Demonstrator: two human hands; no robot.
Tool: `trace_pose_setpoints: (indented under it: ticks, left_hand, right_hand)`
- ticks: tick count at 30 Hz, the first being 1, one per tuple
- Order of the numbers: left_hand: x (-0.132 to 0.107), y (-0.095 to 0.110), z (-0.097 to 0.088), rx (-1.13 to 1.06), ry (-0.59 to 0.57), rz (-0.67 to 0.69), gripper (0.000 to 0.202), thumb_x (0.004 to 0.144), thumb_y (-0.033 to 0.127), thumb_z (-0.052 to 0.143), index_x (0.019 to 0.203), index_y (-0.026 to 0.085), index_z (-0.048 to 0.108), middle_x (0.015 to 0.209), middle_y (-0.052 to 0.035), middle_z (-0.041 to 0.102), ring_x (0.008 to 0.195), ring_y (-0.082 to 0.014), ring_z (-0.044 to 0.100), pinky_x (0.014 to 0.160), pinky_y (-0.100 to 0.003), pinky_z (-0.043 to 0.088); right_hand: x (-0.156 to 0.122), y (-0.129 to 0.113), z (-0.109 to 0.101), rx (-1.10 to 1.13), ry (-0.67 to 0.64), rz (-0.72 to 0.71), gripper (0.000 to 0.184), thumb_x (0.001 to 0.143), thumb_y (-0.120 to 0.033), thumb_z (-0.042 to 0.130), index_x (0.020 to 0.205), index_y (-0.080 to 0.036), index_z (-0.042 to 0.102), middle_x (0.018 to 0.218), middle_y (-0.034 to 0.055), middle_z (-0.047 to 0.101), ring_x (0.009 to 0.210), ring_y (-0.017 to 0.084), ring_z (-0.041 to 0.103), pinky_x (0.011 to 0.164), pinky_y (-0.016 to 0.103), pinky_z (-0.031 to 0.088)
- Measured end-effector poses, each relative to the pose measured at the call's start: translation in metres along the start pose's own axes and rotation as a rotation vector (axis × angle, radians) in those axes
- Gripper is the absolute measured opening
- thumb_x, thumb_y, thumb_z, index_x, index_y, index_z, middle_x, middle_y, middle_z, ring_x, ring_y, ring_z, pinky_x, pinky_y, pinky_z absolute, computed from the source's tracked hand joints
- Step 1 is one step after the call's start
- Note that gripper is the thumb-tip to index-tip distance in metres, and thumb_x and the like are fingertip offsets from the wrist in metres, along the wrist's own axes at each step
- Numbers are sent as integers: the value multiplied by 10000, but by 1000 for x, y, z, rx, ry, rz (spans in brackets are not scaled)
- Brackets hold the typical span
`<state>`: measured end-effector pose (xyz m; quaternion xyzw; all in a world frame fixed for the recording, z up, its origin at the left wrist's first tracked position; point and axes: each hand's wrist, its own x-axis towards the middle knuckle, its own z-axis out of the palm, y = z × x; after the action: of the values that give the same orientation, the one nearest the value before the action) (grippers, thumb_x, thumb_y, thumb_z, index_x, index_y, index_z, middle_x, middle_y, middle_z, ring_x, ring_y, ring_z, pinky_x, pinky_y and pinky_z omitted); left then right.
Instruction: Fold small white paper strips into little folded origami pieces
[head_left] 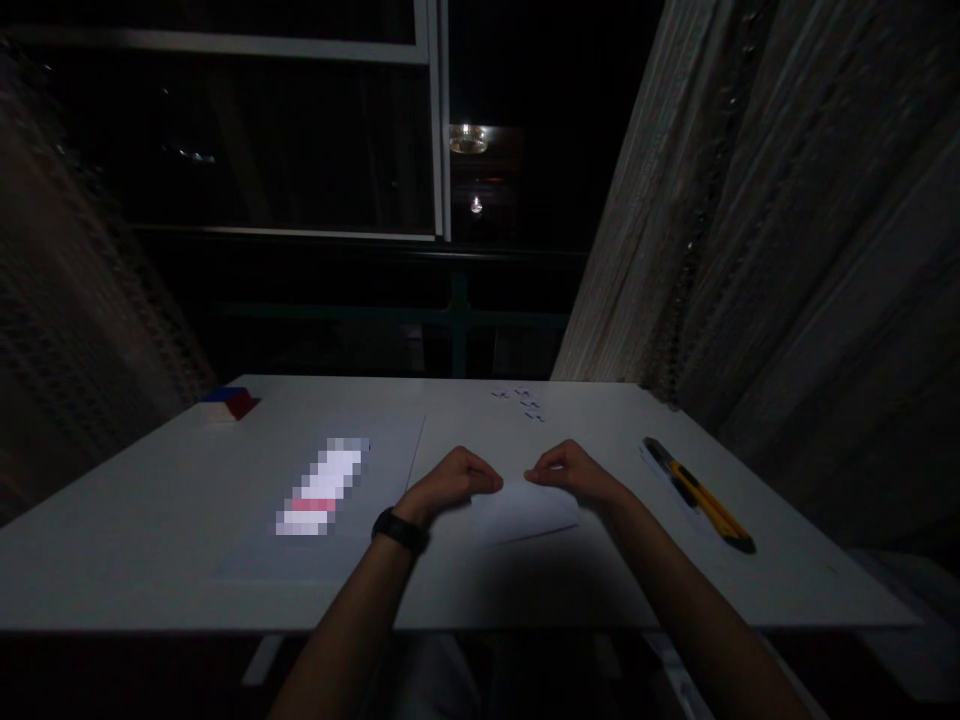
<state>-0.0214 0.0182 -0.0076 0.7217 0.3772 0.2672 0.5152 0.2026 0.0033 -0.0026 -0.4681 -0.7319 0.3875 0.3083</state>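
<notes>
In the head view, we look down on a white table [600,425] in dim light. The left hand [459,478], with a black wristwatch [401,532] at its wrist, and the right hand [574,470] each close thumb and fingers in a narrow pinch on the far edge of a small white sheet of paper [525,517]. We find this sheet between the forearms, toward the table's near edge; whether it is folded, we cannot tell. To the left lies a larger pale sheet [255,560], bearing a bright rectangular object [322,490] whose detail is pixelated. At the far left corner we note a blue, red and white block [229,403]; beyond the hands, a cluster of small dark-marked pieces [529,404], too small to identify. A yellow-and-black utility knife [709,497] lies at right, well apart from the right hand. Patterned curtains [637,200] flank a dark window [300,140].
</notes>
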Motion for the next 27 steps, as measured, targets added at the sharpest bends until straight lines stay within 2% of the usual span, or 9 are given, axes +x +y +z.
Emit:
trace_pose_setpoints:
  ticks: [7,12,14,17,18,20,23,27]
  left_hand:
    - [0,1,-2,-66,-14,-34,217,626,274,635,702,81,700,585,-67,639,533,-127,533,545,-248,403]
    - [1,-1,-7,-95,5,1,170,631,231,615,652,78,688,593,-74,647,530,-117,537,536,-230,391]
    - [3,-3,-9,-114,74,-18,170,636,227,613,653,73,682,604,-82,653,534,-117,547,533,-225,392]
    - [9,-8,-8,-198,300,-47,240,662,290,613,713,65,676,671,-104,670,602,-141,590,581,-239,423]
    - [11,-8,-7,-219,339,-34,286,679,334,604,743,64,676,711,-114,675,636,-150,600,603,-246,432]
    - [12,-7,-3,-210,295,4,372,703,415,584,815,71,677,791,-121,679,693,-161,605,630,-256,438]
    - [9,-4,3,-101,194,34,390,664,425,633,865,94,680,817,-100,680,717,-165,595,643,-256,432]
    - [8,-4,6,66,213,-13,336,624,402,666,760,96,697,719,-78,671,685,-176,577,604,-257,415]
  right_hand:
    - [-6,3,-19,46,25,55,343,574,-439,688,549,-102,636,452,-20,476,467,80,380,462,225,285]
    - [-9,1,-27,61,60,69,352,576,-449,678,528,-105,625,430,-27,451,445,75,364,444,229,269]
    - [-8,3,-28,54,87,67,349,578,-446,675,522,-106,618,423,-30,440,440,73,357,439,227,263]
    - [-6,6,-26,75,149,75,349,577,-441,676,517,-104,610,414,-33,429,430,70,356,430,224,253]
    - [-4,8,-23,88,162,81,352,580,-445,673,527,-102,614,418,-31,436,429,71,360,426,223,251]
    - [-2,8,-15,111,160,92,366,588,-460,665,556,-97,627,434,-22,462,430,73,373,420,221,254]
    - [2,5,-1,117,138,86,385,595,-482,654,590,-97,648,468,-7,508,456,85,407,432,219,283]
    - [2,1,4,89,95,43,370,600,-472,653,590,-102,664,483,2,543,493,101,450,473,227,329]
